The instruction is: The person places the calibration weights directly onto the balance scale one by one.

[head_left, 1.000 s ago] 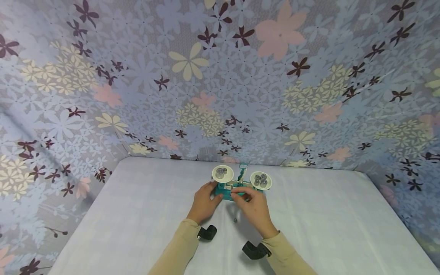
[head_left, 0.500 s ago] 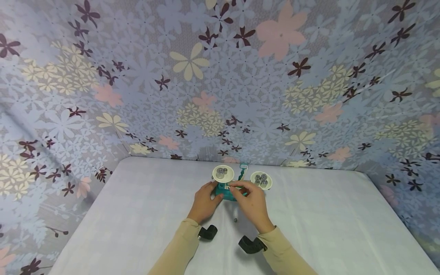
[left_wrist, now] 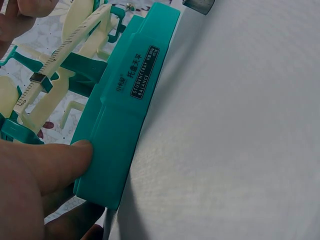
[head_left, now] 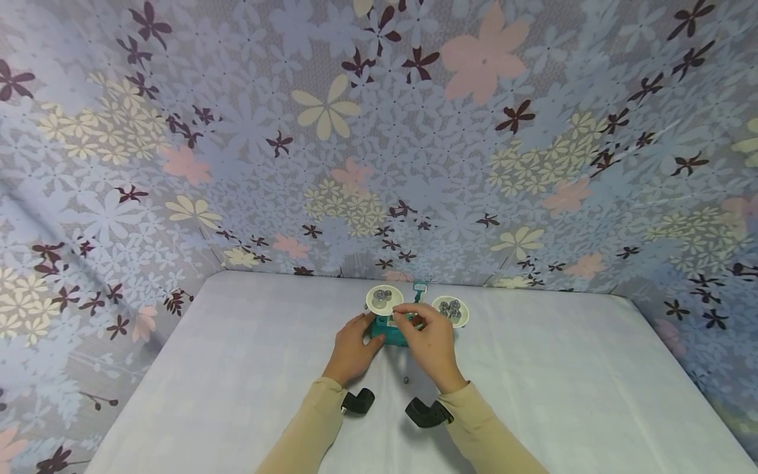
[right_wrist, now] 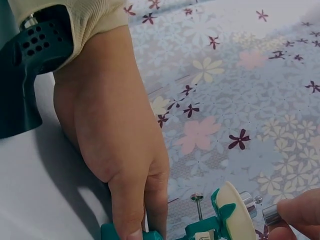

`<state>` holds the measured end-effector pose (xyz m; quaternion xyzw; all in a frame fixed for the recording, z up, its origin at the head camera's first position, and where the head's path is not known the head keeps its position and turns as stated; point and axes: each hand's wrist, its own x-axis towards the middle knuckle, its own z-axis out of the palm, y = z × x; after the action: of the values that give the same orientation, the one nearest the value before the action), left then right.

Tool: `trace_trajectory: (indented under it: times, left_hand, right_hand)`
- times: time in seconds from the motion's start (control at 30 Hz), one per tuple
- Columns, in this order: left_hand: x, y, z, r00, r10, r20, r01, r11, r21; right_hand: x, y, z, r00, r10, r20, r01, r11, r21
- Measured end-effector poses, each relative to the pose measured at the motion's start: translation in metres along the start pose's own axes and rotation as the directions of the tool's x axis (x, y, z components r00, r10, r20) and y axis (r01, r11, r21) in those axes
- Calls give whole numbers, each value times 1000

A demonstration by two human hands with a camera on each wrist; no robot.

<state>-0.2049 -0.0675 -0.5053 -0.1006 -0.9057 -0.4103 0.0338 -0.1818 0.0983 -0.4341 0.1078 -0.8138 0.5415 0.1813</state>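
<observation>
A green student tray balance [left_wrist: 120, 105] stands on the white table, its cream beam [left_wrist: 65, 50] carrying a small dark rider. My left hand [head_left: 351, 352] grips the base's left end, thumb on the front face. Metal weights [head_left: 380, 297] stand on the cream left pan [head_left: 395, 307]. My right hand [head_left: 432, 339] is over the balance, fingertips close to this pan's near edge. In the right wrist view, its fingers [right_wrist: 302, 205] pinch a small metal cylinder weight [right_wrist: 271, 215] near the pan [right_wrist: 234, 210]. Several weights [head_left: 453, 308] sit on the right pan [head_left: 464, 316], partly hidden behind my right hand.
A small metal weight [head_left: 406, 380] lies on the table [head_left: 266, 368] in front of the balance, between my forearms. Black camera mounts sit at both wrists [head_left: 358, 400]. A flowered cloth [head_left: 379, 164] rises behind the table.
My right hand has moved up and left, from in front of the balance's middle to near the left pan. My left hand stays on the base.
</observation>
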Motion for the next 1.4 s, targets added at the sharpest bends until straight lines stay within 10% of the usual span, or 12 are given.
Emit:
trace_trajectory:
  times: [1.4]
  left_hand:
    - [0,-1,0,1000,27,-2,-27,1000,0]
  right_hand:
    - [22,6,21,985,-147,-87,115,949,-294]
